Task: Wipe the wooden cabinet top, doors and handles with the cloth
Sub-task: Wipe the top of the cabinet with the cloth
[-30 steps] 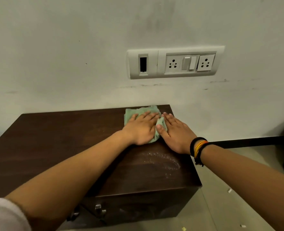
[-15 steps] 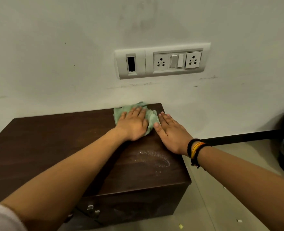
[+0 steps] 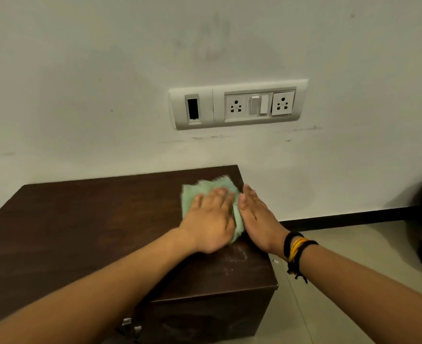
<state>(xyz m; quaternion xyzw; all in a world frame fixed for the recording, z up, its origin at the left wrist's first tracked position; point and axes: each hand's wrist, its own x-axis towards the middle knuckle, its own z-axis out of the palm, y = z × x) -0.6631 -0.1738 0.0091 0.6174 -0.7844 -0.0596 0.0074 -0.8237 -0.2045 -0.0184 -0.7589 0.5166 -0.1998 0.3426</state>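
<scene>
The left hand lies flat, palm down, fingers spread open, pressing on a pale green cloth that lies on the dark wooden cabinet top. The cloth is crumpled; its long axis runs away from the person toward the wall, from just under the heel of the left hand out past its fingertips, where a blurred edge fans out. The right hand stands on its edge just beside the cloth's right side, fingers straight and together, thumb touching the fabric, holding nothing. Black and yellow thread bands circle the right wrist. Both hands sit near the far right corner of the surface. A faint whitish smear marks the wood just nearer the person than the hands. Beyond the hands rises a scuffed off-white wall carrying a switch and socket panel. To the right of the hands, a pale tiled floor meets a dark skirting strip.
</scene>
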